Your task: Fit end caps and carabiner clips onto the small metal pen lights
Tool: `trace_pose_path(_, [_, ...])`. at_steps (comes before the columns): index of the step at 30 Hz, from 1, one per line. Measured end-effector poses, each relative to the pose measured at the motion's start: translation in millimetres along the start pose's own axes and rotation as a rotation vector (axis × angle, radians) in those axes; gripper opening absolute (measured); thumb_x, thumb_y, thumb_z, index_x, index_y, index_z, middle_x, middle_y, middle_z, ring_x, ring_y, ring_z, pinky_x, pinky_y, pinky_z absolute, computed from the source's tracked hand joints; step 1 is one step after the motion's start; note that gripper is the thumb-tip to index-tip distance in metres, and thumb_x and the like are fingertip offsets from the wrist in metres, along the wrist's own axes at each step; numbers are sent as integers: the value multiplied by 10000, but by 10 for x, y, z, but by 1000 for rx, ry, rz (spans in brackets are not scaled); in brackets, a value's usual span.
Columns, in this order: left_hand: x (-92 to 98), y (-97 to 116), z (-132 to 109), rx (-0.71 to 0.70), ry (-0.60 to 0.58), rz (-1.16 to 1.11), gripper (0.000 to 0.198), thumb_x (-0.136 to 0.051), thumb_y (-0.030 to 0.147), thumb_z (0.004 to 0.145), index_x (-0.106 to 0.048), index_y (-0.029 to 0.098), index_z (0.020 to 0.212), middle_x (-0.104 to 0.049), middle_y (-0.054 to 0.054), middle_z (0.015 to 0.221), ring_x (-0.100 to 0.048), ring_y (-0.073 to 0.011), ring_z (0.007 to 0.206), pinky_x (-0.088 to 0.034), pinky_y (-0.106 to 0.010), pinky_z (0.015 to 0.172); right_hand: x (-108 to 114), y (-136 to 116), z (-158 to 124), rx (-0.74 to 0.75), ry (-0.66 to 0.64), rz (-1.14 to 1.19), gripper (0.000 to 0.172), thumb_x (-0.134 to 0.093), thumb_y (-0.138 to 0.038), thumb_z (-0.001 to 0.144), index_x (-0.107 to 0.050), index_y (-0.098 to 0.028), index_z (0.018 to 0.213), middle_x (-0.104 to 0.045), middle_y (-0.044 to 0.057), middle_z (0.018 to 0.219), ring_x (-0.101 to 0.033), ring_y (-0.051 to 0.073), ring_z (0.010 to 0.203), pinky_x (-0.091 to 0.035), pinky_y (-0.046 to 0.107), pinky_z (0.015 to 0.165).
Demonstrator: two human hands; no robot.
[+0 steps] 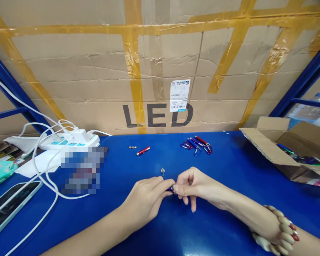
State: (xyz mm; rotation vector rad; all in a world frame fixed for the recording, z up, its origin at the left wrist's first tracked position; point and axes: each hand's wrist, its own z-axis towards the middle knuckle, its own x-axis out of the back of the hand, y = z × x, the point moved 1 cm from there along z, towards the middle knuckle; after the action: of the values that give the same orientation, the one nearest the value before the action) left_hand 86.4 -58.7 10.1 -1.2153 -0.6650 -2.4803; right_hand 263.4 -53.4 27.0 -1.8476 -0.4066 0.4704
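My left hand (146,199) is closed around a small blue-purple mini flashlight (170,188), mostly covered by my fingers. At its silvery end, the thumb and index finger of my right hand (189,186) pinch it, while the other fingers curl loosely below. Just beyond my hands a tiny metal part (162,170) sits on the blue table. Farther back lies a red mini flashlight (143,151), with a short row of button cells (132,147) to its left. Several blue and red mini flashlights (198,142) with carabiner clips are grouped at the back right.
An open cardboard box (272,156) with shiny packets stands at the right. On the left are a white power strip (69,140), loose white cables (56,195) and a phone (13,202). A large taped carton (101,78) marked LED closes off the back.
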Motion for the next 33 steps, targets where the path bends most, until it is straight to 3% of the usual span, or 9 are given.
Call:
trace_pose_path(4, [15,-6,18,145,-46,-197,225,-334,214,951,-552,203,1010,-677,-34,843,-633,-157,722,-488,-240,673,-7,-21,21,49,30,-68,395,-797,-461,533,-608,-115,543,-574,-17,510,-511,65,425,-471,156,339])
trace_pose_path(6, [14,-16,17,230,-32,-243,202,-364,208,935,-554,204,1003,-681,-39,890,-642,-162,754,-489,-237,685,6,-30,27,136,120,-179,386,-790,-462,553,-615,-121,602,-563,-25,504,-507,71,407,-467,169,336])
trace_pose_path(10, [10,-39,25,306,-43,-292,201,-386,206,922,-567,220,1008,-684,-34,959,-647,-166,818,-482,-242,742,48,-70,-6,569,342,-519,275,-782,-371,622,-683,-153,758,-629,13,674,-566,92,488,-470,183,395])
trace_pose_path(13, [12,-38,37,304,-92,-273,218,-371,209,926,-579,225,991,-682,-31,924,-641,-172,796,-477,-250,720,59,-76,-41,865,313,-738,114,-703,-302,746,-718,-191,728,-648,29,735,-602,109,605,-495,198,514])
trace_pose_path(15, [21,-25,45,291,-136,-257,223,-362,208,929,-580,226,973,-678,-24,890,-635,-170,774,-472,-247,703,66,-65,-52,955,265,-832,126,-656,-275,797,-720,-200,720,-642,23,714,-605,112,643,-502,203,584])
trace_pose_path(22, [64,12,61,210,-241,-221,220,-342,183,926,-557,206,887,-657,-27,835,-616,-164,743,-472,-240,696,89,7,-53,954,185,-961,144,-598,-249,847,-693,-196,752,-620,16,767,-590,96,683,-483,185,635])
trace_pose_path(29, [36,9,30,185,-225,-201,184,-358,157,919,-531,206,879,-635,-20,799,-603,-160,716,-461,-236,688,65,22,-75,963,212,-975,164,-589,-250,856,-663,-179,728,-601,11,755,-578,87,664,-468,179,615])
trace_pose_path(33, [68,24,41,226,-240,-226,146,-374,128,904,-494,209,880,-616,-5,763,-602,-152,680,-444,-221,634,48,-13,-104,972,202,-1131,255,-486,-274,918,-645,-179,742,-594,13,753,-568,85,652,-436,177,581])
